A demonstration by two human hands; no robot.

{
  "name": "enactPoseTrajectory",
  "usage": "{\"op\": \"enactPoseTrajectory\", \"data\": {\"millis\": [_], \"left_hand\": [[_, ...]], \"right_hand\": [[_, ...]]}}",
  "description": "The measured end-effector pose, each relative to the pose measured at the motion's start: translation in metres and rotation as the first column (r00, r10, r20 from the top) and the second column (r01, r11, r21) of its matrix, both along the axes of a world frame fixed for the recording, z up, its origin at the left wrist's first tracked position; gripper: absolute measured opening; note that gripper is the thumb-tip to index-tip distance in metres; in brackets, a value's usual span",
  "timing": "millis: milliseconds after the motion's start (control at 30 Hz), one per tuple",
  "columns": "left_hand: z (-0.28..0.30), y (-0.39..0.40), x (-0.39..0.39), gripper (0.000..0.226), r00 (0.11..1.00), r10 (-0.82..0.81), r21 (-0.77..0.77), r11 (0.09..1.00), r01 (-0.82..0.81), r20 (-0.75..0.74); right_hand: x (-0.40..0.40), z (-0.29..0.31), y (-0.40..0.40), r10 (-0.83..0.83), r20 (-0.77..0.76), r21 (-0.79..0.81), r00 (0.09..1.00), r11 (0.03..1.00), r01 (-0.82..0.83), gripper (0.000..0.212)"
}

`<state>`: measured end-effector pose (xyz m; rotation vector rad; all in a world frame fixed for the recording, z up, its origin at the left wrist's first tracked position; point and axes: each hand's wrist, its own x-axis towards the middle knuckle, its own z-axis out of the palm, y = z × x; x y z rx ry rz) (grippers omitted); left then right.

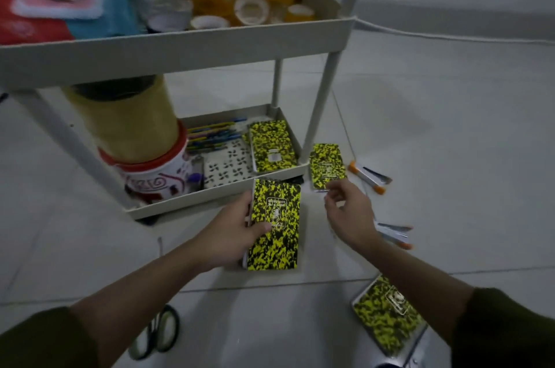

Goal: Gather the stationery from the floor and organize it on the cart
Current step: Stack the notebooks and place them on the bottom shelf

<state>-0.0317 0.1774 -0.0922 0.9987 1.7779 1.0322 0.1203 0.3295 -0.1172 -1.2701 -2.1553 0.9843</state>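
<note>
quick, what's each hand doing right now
Left hand: holding a notebook, thumb on its cover.
Right hand: holding nothing, fingers loosely curled, reaching toward another notebook on the floor by the cart.

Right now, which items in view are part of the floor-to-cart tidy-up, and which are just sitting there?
Job:
yellow-black speckled notebook held by left hand
left hand
right hand
same-patterned notebook by cart leg
third one bottom right
orange-capped markers
green-handled scissors
grey cart's bottom tray

Already shelved:
tape rolls
pens
red-rimmed tub
</note>
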Motion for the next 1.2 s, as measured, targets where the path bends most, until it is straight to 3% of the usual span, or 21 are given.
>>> {"op": "enactPoseTrajectory", "data": {"millis": [100,300,433,500,600,733,833,933,1000,1100,1200], "left_hand": [[-0.005,0.026,0.005,0.037,1.000,-0.024,-0.045,0.999,0.024,-0.006],[-0.016,0.050,0.005,0.038,1.000,-0.010,-0.101,0.995,0.007,-0.023],[-0.027,0.049,0.003,0.038,1.000,0.021,-0.110,0.994,-0.022,-0.018],[-0.031,0.046,0.004,0.037,0.999,0.046,-0.112,0.993,-0.045,0.007],[-0.031,0.043,0.010,0.038,0.995,0.069,-0.135,0.989,-0.059,0.070],[-0.027,0.038,0.011,0.041,0.992,0.103,-0.164,0.982,-0.091,0.070],[-0.023,0.031,0.012,0.031,0.970,0.214,-0.176,0.966,-0.192,0.113],[-0.016,0.028,0.021,0.025,0.957,0.251,-0.216,0.952,-0.217,0.148],[-0.008,0.030,0.032,0.036,0.941,0.262,-0.216,0.952,-0.215,0.216],[0.007,0.035,0.051,0.030,0.868,0.260,-0.147,0.965,-0.218,0.422],[0.004,0.032,0.065,0.029,0.887,0.210,-0.059,0.977,-0.204,0.410]], "right_hand": [[-0.004,-0.016,0.031,-0.071,0.128,0.036,0.989,0.997,0.067,0.024],[-0.034,-0.027,0.049,-0.214,0.400,-0.016,0.891,0.971,0.240,0.067],[-0.045,-0.018,0.060,-0.304,0.491,-0.190,0.816,0.877,0.441,0.081],[-0.045,-0.020,0.066,-0.331,0.450,-0.242,0.830,0.849,0.469,0.082],[-0.041,-0.027,0.064,-0.354,0.312,-0.334,0.882,0.828,0.450,0.069],[-0.023,-0.029,0.039,-0.339,0.146,-0.456,0.929,0.810,0.368,0.018],[0.002,-0.023,0.013,-0.471,-0.033,-0.662,0.881,0.671,0.334,0.022],[0.029,-0.005,-0.012,-0.421,-0.246,-0.783,0.873,0.617,0.077,0.028],[0.040,0.007,-0.029,-0.345,-0.306,-0.781,0.887,0.623,-0.027,0.032],[0.045,0.014,-0.050,-0.252,-0.313,-0.745,0.916,0.663,-0.072,0.035],[0.048,0.018,-0.065,-0.005,-0.184,-0.527,0.983,0.845,-0.094,0.036]]}}
